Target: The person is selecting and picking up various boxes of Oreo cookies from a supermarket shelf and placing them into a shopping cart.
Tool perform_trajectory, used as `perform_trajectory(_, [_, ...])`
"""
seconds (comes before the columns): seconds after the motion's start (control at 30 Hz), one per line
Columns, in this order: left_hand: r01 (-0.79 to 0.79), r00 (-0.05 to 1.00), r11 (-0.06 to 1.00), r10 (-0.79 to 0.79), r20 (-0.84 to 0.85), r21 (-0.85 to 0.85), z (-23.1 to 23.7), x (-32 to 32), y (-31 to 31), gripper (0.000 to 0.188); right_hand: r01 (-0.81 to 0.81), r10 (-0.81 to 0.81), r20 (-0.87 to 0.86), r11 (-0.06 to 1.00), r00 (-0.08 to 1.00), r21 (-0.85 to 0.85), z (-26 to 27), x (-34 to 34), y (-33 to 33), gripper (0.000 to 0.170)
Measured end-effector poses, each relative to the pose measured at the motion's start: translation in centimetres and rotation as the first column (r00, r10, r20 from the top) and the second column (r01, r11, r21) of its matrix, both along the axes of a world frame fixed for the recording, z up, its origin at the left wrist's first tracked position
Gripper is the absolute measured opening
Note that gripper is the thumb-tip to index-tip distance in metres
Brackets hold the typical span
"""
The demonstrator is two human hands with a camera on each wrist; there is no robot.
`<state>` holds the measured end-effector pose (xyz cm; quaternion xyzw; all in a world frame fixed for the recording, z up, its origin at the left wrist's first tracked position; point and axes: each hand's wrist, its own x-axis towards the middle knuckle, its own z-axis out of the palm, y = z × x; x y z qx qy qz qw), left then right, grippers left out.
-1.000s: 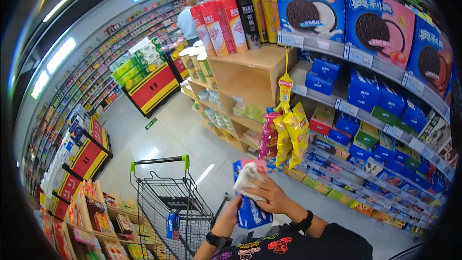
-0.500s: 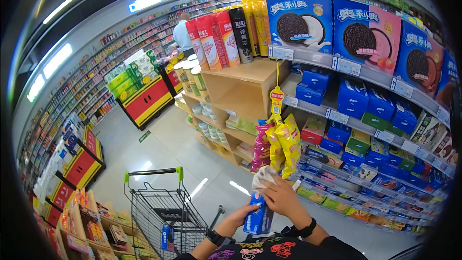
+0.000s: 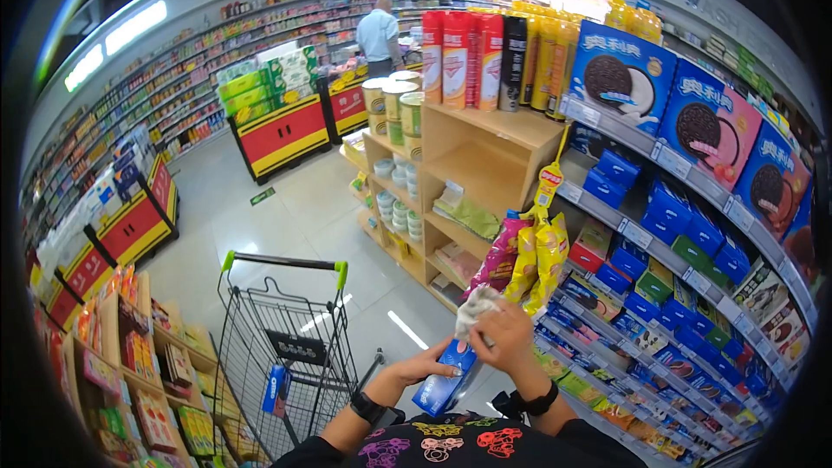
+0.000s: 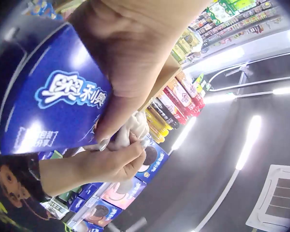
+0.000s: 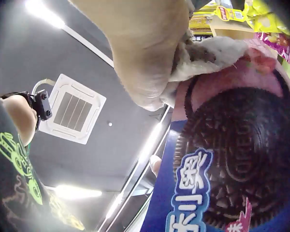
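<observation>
My left hand [image 3: 418, 367] grips a blue cookie box [image 3: 445, 381], its thumb across one narrow side in the left wrist view. That side [image 4: 53, 106] bears white Chinese lettering. On the box's broad face [image 5: 232, 145], in the right wrist view, a large dark sandwich cookie is printed over pink and blue. A crumpled whitish cloth [image 3: 476, 308] is bunched in the fingers of my right hand [image 3: 506, 338], at the upper end of the box. In the right wrist view the cloth [image 5: 208, 58] lies against the pink edge.
Ahead on the left stands a wire shopping cart [image 3: 286, 321] with a small blue pack [image 3: 276, 390] in it. A wooden shelf unit [image 3: 485, 147] and hanging snack bags [image 3: 542, 264] are in front. Stocked cookie shelves [image 3: 676, 225] line the right. A person [image 3: 379, 35] stands far back.
The cloth has moved from the box's front face to its upper end. The box has turned, showing a narrow side to the head view, which has swung right.
</observation>
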<state>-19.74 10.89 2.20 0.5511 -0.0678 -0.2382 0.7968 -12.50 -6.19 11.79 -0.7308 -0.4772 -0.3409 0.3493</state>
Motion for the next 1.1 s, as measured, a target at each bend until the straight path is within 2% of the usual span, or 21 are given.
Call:
perform_trajectory(0.13, [-0.112,0.991,0.993,0.109,-0.079,-0.034,0.2,-2.2,1.4,0.078,0.005,-0.008,-0.064,0.998,0.998,-0.058,0.2,-1.7,2.8,0.012])
perform_trajectory(0.17, [-0.109,0.993,0.994,0.109,0.040,0.013,0.6,-3.1,1.6,0.064,-0.008,0.008,-0.001,0.999,1.000,-0.043,0.2,-2.3,3.8,0.012])
perform_trajectory(0.27, [-0.315,0.900,0.947,0.277,-0.336,-0.063,0.9,-4.0,2.4,0.058,-0.103,0.101,-0.039,0.993,0.994,-0.055,0.5,-4.9,6.4,0.011])
perform_trajectory(0.3, [-0.351,0.907,0.932,0.314,-0.281,-0.094,0.8,-4.8,2.7,0.067,-0.100,0.094,-0.068,0.991,0.993,-0.091,0.2,-5.6,7.0,0.010])
perform_trajectory(0.33, [-0.410,0.862,0.893,0.313,-0.398,-0.187,1.5,-5.4,3.5,0.062,-0.118,0.112,-0.067,0.988,0.992,-0.096,-0.1,-6.5,7.8,0.009])
perform_trajectory(0.37, [-0.429,0.861,0.865,0.305,-0.407,-0.259,1.6,-5.7,3.8,0.062,-0.133,0.127,-0.065,0.986,0.990,-0.103,-0.3,-7.4,8.5,0.009])
perform_trajectory(0.47, [-0.394,0.898,0.807,0.234,-0.373,-0.441,1.3,-7.0,4.9,0.061,-0.192,0.180,-0.081,0.965,0.980,-0.179,-1.9,-10.0,9.8,0.008])
perform_trajectory(0.57, [-0.289,0.938,0.787,0.120,-0.324,-0.545,0.2,-8.8,5.2,0.060,-0.259,0.243,-0.092,0.933,0.966,-0.248,-2.5,-12.5,10.3,0.009])
perform_trajectory(0.63, [-0.230,0.951,0.768,0.048,-0.304,-0.598,-0.5,-10.1,5.2,0.060,-0.363,0.332,-0.151,0.885,0.931,-0.292,-2.3,-13.9,10.2,0.009])
perform_trajectory(0.67, [-0.213,0.955,0.759,0.028,-0.295,-0.616,-0.8,-10.5,5.3,0.059,-0.415,0.374,-0.186,0.855,0.909,-0.311,-2.0,-14.5,10.1,0.010])
perform_trajectory(0.7, [-0.212,0.956,0.742,0.022,-0.293,-0.636,-1.0,-10.8,5.4,0.059,-0.490,0.455,-0.185,0.835,0.871,-0.251,-1.3,-15.1,10.4,0.011])
perform_trajectory(0.8, [-0.250,0.957,0.713,0.079,-0.280,-0.655,-1.1,-11.1,5.6,0.058,-0.712,0.616,-0.398,0.684,0.680,-0.159,-1.3,-15.7,10.6,0.012])
perform_trajectory(0.83, [-0.272,0.956,0.702,0.116,-0.271,-0.658,-1.1,-10.9,5.9,0.058,-0.767,0.574,-0.552,0.605,0.605,-0.212,-1.5,-15.6,10.1,0.013])
perform_trajectory(0.9, [-0.335,0.941,0.700,0.221,-0.255,-0.630,-1.1,-10.3,6.7,0.058,-0.786,0.591,-0.680,0.618,0.434,0.035,-0.7,-15.3,8.7,0.016])
perform_trajectory(0.93, [-0.364,0.931,0.711,0.280,-0.232,-0.602,-1.3,-10.0,7.4,0.058,-0.768,0.606,-0.718,0.620,0.342,0.157,-0.3,-14.9,8.0,0.018])
perform_trajectory(1.0, [-0.441,0.896,0.742,0.400,-0.195,-0.505,-2.4,-10.1,8.9,0.061,-0.456,0.587,-0.676,0.798,0.445,0.393,0.0,-14.0,5.6,0.019])
perform_trajectory(1.03, [-0.424,0.890,0.765,0.451,-0.067,-0.485,-1.6,-10.0,8.8,0.063,-0.223,0.563,-0.674,0.820,0.478,0.527,0.7,-13.5,4.7,0.016])
perform_trajectory(1.07, [-0.408,0.870,0.787,0.489,0.065,-0.462,-0.3,-10.1,8.9,0.066,0.022,0.531,-0.676,0.778,0.511,0.628,1.5,-12.9,4.1,0.014])
perform_trajectory(1.1, [-0.396,0.873,0.827,0.473,0.114,-0.399,0.8,-10.3,9.0,0.077,0.080,0.551,-0.664,0.736,0.506,0.672,2.3,-12.3,3.9,0.012])
